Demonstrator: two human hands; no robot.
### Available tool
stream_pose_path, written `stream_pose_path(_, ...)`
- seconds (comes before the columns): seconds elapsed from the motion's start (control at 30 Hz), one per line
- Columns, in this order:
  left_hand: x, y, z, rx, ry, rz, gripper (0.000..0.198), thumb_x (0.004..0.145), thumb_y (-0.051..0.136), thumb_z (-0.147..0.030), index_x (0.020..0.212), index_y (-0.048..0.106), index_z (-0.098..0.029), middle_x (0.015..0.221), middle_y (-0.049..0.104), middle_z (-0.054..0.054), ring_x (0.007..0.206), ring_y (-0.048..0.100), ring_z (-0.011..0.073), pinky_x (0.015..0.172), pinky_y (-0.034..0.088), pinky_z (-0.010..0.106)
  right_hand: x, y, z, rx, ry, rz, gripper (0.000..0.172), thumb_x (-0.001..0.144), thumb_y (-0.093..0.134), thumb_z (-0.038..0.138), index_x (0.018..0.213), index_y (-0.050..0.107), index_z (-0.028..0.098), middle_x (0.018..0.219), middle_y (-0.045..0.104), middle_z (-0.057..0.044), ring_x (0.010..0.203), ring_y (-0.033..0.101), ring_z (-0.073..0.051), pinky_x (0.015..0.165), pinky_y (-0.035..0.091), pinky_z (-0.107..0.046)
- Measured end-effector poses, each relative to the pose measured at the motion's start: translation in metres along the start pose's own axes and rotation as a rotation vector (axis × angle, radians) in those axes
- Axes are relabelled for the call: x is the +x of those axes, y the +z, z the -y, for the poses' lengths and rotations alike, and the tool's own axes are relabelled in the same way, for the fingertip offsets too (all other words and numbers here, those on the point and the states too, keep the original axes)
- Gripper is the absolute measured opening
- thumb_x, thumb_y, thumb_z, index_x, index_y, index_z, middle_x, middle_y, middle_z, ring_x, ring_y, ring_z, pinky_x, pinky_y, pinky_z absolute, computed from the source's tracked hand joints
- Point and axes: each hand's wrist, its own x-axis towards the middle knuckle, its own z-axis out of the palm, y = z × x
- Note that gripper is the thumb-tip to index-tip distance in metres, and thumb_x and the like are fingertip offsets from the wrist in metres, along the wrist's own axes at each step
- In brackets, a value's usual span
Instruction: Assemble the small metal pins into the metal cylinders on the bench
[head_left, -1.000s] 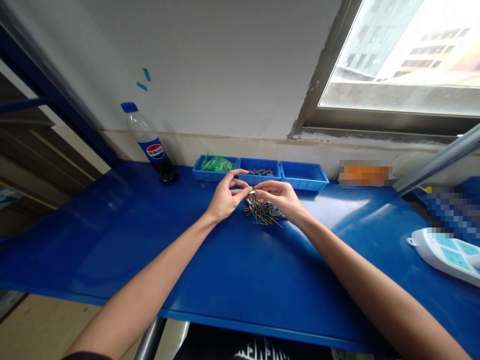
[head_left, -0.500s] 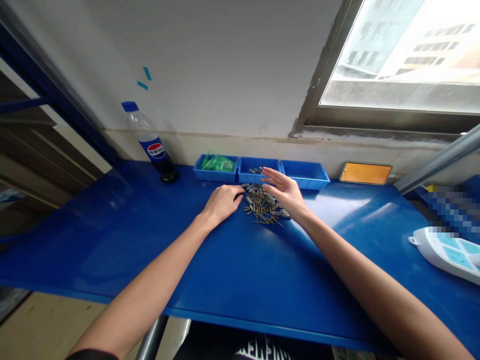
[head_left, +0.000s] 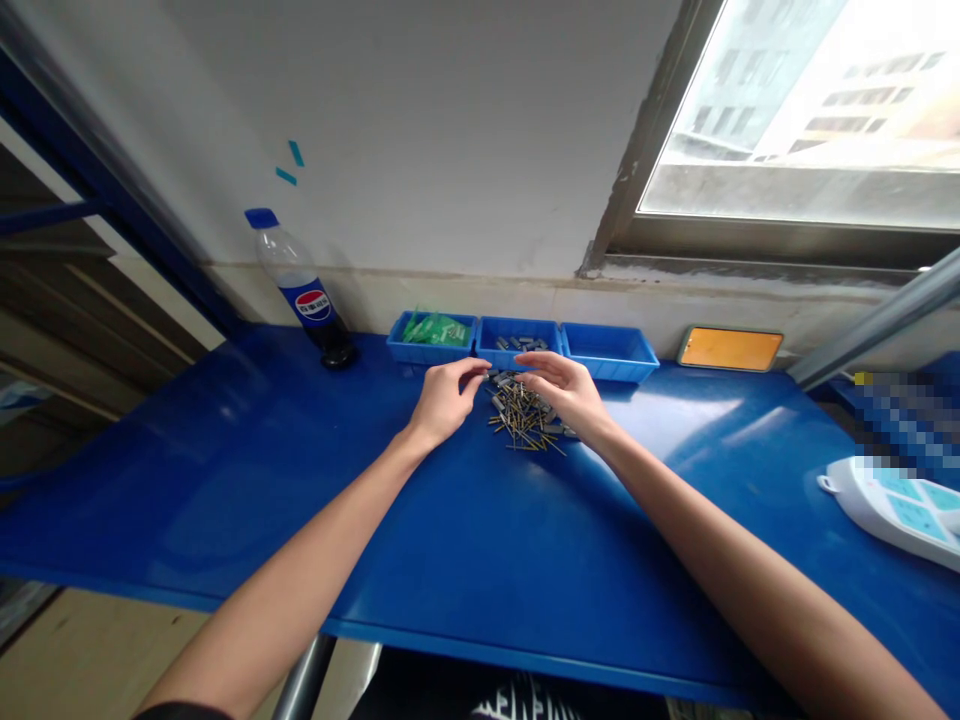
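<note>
A pile of thin brass-coloured pins (head_left: 527, 422) mixed with small grey pieces lies on the blue table. At its upper left edge, my left hand (head_left: 444, 402) pinches a small grey piece between thumb and fingertips; its exact kind is too small to make out. Over the pile's upper right side is my right hand (head_left: 568, 392), its thumb and fingers apart and nothing visible between them. It covers part of the pile. Just behind, the middle blue bin (head_left: 489, 354) holds several similar grey pieces (head_left: 517, 343).
Left of the middle bin stands a blue bin with green plastic packets (head_left: 435, 328); another blue bin (head_left: 611, 369) stands to its right. A cola bottle (head_left: 311, 300) is at back left. A phone with an orange screen (head_left: 731, 348) leans on the wall. A white case (head_left: 892, 510) lies far right.
My left hand has lifted slightly and its fingertips have come together on a small grey piece. My right hand has lowered from the middle bin's front towards the pile, its fingers more curled.
</note>
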Motion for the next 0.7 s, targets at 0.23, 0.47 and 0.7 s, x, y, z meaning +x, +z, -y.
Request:
stream_pose_path(0.23,0.004,0.006,-0.009,-0.502,-0.159,-0.047,0.033,0.090,0.071,-0.033,0.118,0.068,-0.016,0.097,0.079,0.008,0.089,0.078,0.0220,0.087,0.066,0.037,-0.002,0.000,0.001,-0.037,0.015,0.036,0.035,0.081,0.077,0.041,0.110,0.073,0.022,0.095,0.078,-0.005,0.090,0.074,-0.021,0.087,0.057,-0.036)
stream_pose_path(0.47,0.005,0.009,-0.011,-0.609,-0.205,-0.035,0.048,0.089,0.072,-0.034,0.131,0.057,-0.017,0.090,0.075,0.005,0.078,0.077,0.0181,0.077,0.066,0.031,-0.004,0.001,0.004,-0.019,0.060,0.102,0.043,0.078,0.080,0.047,0.110,0.075,0.020,0.079,0.076,-0.003,0.072,0.070,-0.018,0.074,0.056,-0.032)
stream_pose_path(0.7,0.000,0.014,-0.015,-0.550,-0.187,0.031,0.045,0.092,0.068,-0.034,0.133,0.054,-0.021,0.089,0.073,0.002,0.073,0.075,0.0150,0.077,0.066,0.030,-0.004,0.005,0.002,0.032,0.094,0.147,0.043,0.075,0.083,0.053,0.102,0.077,0.019,0.089,0.080,-0.007,0.081,0.075,-0.022,0.076,0.059,-0.034)
